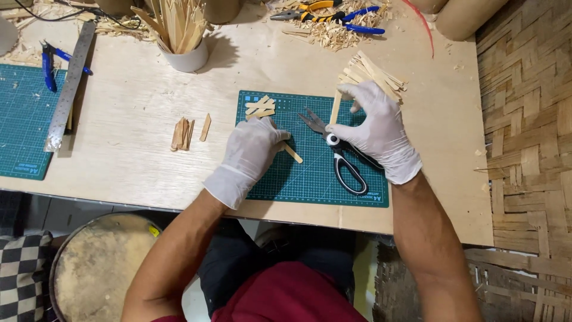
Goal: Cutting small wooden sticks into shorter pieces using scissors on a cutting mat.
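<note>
Both my hands wear white gloves over a green cutting mat (310,173). My left hand (250,152) rests on the mat and holds a short wooden strip (292,154) that sticks out to the right. My right hand (375,128) pinches a thin upright wooden stick (336,107) between thumb and fingers. Black-and-white handled scissors (339,152) lie on the mat just under my right hand. A few cut wooden pieces (260,106) lie at the mat's top left corner.
A bundle of wooden strips (372,74) lies behind my right hand. A white cup of sticks (179,36) stands at the back. Cut pieces (185,132), a steel ruler (70,83), blue pliers (47,62), a second mat (24,119), and yellow and blue pliers (333,15) on shavings lie around.
</note>
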